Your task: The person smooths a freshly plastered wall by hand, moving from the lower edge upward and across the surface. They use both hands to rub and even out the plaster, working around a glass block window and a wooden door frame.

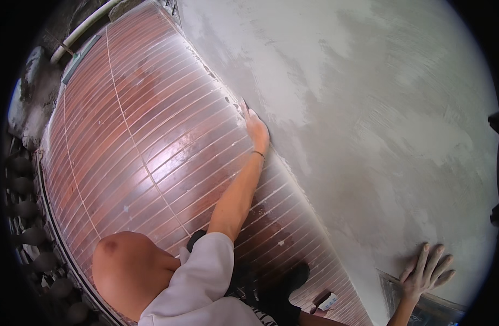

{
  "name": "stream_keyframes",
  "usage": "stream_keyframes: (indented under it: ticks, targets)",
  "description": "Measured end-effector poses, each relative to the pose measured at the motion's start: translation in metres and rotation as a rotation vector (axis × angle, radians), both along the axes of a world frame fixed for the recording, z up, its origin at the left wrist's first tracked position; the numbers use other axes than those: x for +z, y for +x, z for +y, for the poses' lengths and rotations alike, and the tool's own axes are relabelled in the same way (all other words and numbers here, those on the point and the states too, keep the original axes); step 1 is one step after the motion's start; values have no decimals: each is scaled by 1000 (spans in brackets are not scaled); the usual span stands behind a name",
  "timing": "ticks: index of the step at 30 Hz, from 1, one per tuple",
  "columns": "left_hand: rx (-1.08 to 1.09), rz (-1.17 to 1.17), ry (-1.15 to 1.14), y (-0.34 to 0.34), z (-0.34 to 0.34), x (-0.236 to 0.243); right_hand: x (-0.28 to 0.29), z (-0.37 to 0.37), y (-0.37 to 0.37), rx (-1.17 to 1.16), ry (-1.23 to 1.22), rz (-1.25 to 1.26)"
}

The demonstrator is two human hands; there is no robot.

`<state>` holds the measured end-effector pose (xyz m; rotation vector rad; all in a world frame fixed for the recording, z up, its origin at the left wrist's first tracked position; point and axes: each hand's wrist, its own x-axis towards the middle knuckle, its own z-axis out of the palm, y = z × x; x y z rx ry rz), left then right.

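broad grey plastered surface (369,119), mottled pale and dark, faintly streaked, spread right of the reddish-brown tiling (146,103), met it along a ragged whitish edge

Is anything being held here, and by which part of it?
The right hand, spread open, holds nothing visible; whether the left hand holds anything cannot be told.

- Co-worker's head (127,277), near left: blurred smooth.
- Co-worker's white shirt (195,307): cut by lower edge.
- Right hand (426,271), near right: forearm cut off below.
- Bare limb (319,321), near middle: mostly cut off, owner unclear.
- White-and-dark item (326,300): too small to identify.
- Round dark shapes (33,236), left rim: blurred.
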<state>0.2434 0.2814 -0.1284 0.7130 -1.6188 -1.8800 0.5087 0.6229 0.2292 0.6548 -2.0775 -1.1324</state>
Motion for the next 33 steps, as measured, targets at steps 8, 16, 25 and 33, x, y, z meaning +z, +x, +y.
stream_keyframes:
  ticks: [8, 16, 25, 33]
  targets:
    - [-165, -17, 37, 126, 151, 38, -1, -3, -2, 42, -22, -3]
    - [-40, 66, 217, 29, 51, 33, -1, -8, -4, 43, -27, -2]
    - [-193, -70, 67, 99, 108, 29, -6, -19, -6, 4, -53, -28]
    - [-172, -10, 42, 40, 42, -1, -13, -7, 12, -57, -54, -81]
